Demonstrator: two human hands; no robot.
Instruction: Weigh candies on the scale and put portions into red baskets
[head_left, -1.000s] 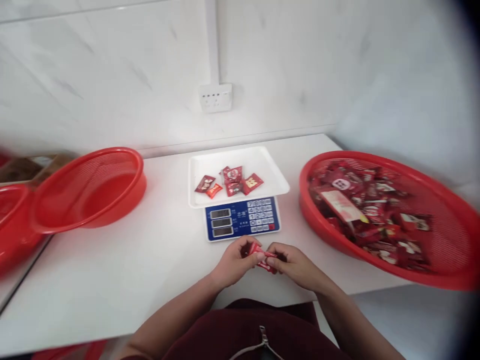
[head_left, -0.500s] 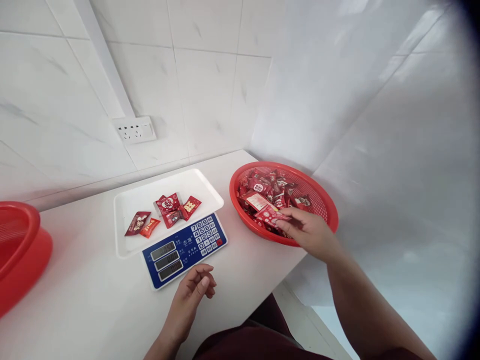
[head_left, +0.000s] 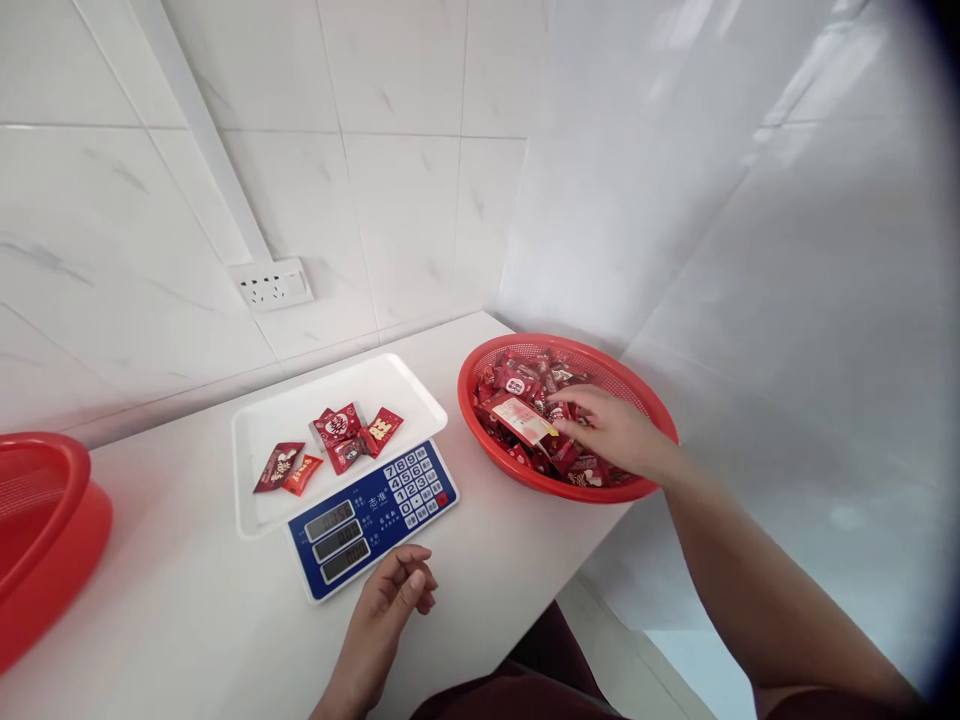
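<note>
My right hand [head_left: 611, 430] reaches into the red basket [head_left: 651, 412] at the right, fingers spread over the heap of red candy packets [head_left: 525, 385]; it rests on them without a clear grip. My left hand [head_left: 394, 600] lies on the white table just in front of the blue scale [head_left: 375, 515], fingers loosely curled, holding nothing. The scale's white tray [head_left: 285, 500] carries several red candy packets [head_left: 337, 430].
An empty red basket [head_left: 37, 530] sits at the far left edge of the table. A white wall socket [head_left: 271, 284] is on the tiled wall behind the scale. The table's front corner ends just right of the full basket.
Both hands were together holding a red packet a second ago. The right hand carried a packet to the right basket and now lies inside it; the left hand stayed by the scale.
</note>
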